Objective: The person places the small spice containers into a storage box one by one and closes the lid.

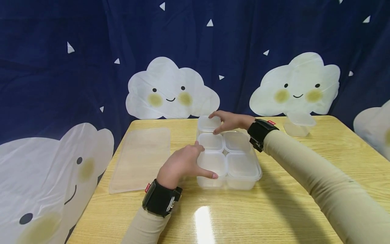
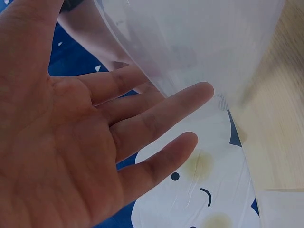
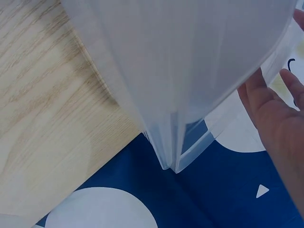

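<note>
Several small lidded boxes (image 1: 242,164) sit in rows inside a larger clear plastic container (image 1: 259,174), translucent white with rounded corners. The back-left small box (image 1: 208,123) has my right hand (image 1: 233,121) at its right side, the index finger at the lid's back edge and the thumb at its front. My left hand (image 1: 182,162) reaches in at the front left. Its thumb lies along the front of the front-left lid (image 1: 211,161), its fingertips by the left edge. In the left wrist view, straight fingers (image 2: 161,114) run beside the container's wall.
A flat translucent lid (image 1: 140,159) lies on the wooden table (image 1: 170,223) at the left. Another small box (image 1: 295,129) stands at the back right with its lid (image 1: 301,118) tilted on top. Behind the table hangs a dark blue curtain (image 1: 237,40) with clouds.
</note>
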`<state>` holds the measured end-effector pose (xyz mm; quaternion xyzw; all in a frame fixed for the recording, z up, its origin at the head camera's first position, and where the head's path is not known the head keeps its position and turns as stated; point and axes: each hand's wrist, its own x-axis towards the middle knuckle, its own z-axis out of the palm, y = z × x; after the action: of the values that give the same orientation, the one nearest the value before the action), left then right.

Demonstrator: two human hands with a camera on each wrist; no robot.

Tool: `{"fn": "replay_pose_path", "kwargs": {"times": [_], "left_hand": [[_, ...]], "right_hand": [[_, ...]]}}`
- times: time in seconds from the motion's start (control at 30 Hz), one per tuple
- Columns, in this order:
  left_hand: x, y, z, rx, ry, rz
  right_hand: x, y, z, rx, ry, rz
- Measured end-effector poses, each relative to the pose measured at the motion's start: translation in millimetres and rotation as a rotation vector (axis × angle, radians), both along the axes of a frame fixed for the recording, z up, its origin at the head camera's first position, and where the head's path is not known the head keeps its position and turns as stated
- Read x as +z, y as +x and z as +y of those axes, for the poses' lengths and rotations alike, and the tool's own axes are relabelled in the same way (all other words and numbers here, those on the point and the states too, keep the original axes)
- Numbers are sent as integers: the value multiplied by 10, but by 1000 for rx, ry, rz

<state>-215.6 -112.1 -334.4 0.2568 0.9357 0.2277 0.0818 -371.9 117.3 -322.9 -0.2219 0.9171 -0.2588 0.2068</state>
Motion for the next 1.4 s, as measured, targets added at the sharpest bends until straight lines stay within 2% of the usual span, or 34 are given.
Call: {"fn": "replay_pose_path", "kwargs": {"times": [0.37, 0.5, 0.83, 1.17, 1.4], "left_hand": [[11, -8, 1, -1, -15, 5], [7, -6, 6, -1, -19, 11], [-23, -12, -4, -10, 41, 5], [0, -3, 5, -6, 25, -7], [-10, -9, 6, 1, 27, -16]], "right_hand": [[-3, 18, -7, 13, 35, 56], [-4, 34, 17, -3, 46, 59], [-27, 32, 44, -38, 49, 94], [-50, 48, 32, -56, 58, 141], [-26, 89, 62, -9, 64, 141]]}}
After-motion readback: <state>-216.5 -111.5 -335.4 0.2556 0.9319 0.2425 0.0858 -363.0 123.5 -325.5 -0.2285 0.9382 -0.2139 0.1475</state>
